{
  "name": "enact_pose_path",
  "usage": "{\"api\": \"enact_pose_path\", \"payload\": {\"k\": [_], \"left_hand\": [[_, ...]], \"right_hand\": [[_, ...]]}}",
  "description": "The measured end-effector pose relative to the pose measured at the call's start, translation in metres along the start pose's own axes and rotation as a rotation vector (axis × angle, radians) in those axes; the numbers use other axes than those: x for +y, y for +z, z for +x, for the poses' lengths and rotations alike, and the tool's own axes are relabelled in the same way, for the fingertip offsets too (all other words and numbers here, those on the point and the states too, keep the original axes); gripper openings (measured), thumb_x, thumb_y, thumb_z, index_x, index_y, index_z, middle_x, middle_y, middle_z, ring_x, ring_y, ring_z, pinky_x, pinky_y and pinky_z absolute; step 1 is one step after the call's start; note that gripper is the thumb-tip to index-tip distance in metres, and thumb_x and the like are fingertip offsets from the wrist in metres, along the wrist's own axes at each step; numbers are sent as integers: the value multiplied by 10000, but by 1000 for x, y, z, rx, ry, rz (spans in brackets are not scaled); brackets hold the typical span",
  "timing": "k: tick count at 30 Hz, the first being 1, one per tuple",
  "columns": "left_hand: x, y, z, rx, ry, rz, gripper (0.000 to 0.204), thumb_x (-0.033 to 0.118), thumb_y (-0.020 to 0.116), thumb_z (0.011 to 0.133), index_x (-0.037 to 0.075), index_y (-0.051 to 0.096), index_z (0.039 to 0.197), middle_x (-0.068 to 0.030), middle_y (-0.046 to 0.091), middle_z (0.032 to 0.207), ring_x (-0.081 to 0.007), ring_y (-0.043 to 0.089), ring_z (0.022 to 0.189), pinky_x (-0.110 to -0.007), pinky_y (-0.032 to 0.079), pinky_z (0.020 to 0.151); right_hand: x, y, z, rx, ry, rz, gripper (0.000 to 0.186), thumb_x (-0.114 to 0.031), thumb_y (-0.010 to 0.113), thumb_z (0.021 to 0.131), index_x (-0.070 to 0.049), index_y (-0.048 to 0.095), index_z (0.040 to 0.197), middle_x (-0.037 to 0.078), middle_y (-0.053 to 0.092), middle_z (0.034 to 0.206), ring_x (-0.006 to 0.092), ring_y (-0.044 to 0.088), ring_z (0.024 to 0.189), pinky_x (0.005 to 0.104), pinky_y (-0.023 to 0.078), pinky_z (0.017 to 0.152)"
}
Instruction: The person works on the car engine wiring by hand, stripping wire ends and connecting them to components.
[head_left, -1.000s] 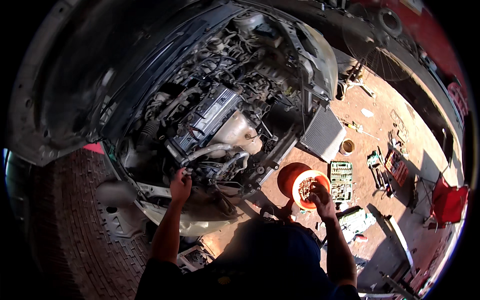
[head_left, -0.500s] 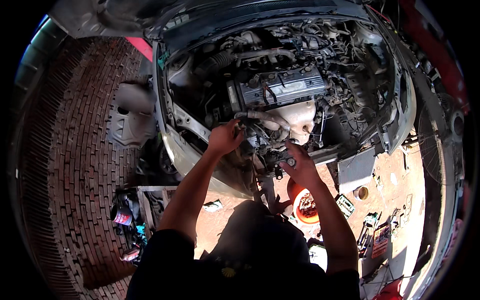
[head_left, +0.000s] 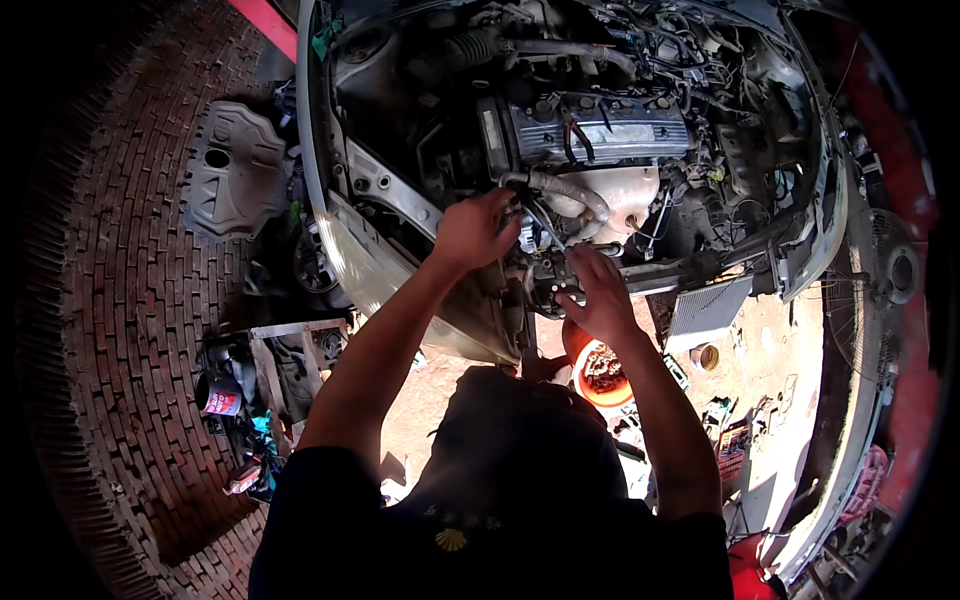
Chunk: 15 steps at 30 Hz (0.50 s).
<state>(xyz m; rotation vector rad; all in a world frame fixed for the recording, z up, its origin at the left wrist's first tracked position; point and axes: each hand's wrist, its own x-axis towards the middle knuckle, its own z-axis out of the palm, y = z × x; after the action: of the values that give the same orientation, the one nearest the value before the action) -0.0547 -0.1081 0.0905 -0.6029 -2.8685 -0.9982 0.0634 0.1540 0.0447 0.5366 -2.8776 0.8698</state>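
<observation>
Both my hands reach into the front of a car's engine bay. My left hand point(head_left: 476, 234) is closed beside the bent end of a thick hose point(head_left: 572, 189); its fingertips are turned away, and what they grip is hidden. A thin, shiny bar point(head_left: 545, 222) slants from near those fingertips toward my other hand. My right hand point(head_left: 602, 300) is held over the front crossmember point(head_left: 690, 270), thumb apart from the fingers, with nothing visible in it. Behind them lie the engine's ribbed metal cover point(head_left: 600, 135) and a pale heat shield point(head_left: 625, 190).
A grey engine cover point(head_left: 235, 170) lies on the brick floor point(head_left: 130, 300) at left. Below the car's front stand an orange bowl of small parts point(head_left: 604, 372) and a tin point(head_left: 705, 356). A finned radiator panel point(head_left: 708, 312) leans at the right. The fender edge point(head_left: 400, 295) runs under my left arm.
The view has shifted, so the engine bay sits higher and farther right. My left hand has turned slightly, and the slanting bar now shows between my hands. My right hand's fingers have drawn closer together.
</observation>
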Motion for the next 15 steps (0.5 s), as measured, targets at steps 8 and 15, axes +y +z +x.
{"api": "enact_pose_path", "payload": {"k": [8,15], "left_hand": [[-9,1,-3,43,48,-56,442,337,731,878,78,687,1234,-98,653,691,-327,676,629,-446,516,581],[-10,2,0,17,51,-77,445,341,744,904,89,676,1264,-116,669,718,-344,687,671,-448,517,598]], "right_hand": [[-12,26,3,162,104,57,476,-319,718,963,-27,645,1332,196,568,1443,407,548,1318,497,459,1099],[-19,26,5,188,128,54,476,-346,715,971,-38,651,1329,181,561,1468,389,530,1358,484,463,1112]]}}
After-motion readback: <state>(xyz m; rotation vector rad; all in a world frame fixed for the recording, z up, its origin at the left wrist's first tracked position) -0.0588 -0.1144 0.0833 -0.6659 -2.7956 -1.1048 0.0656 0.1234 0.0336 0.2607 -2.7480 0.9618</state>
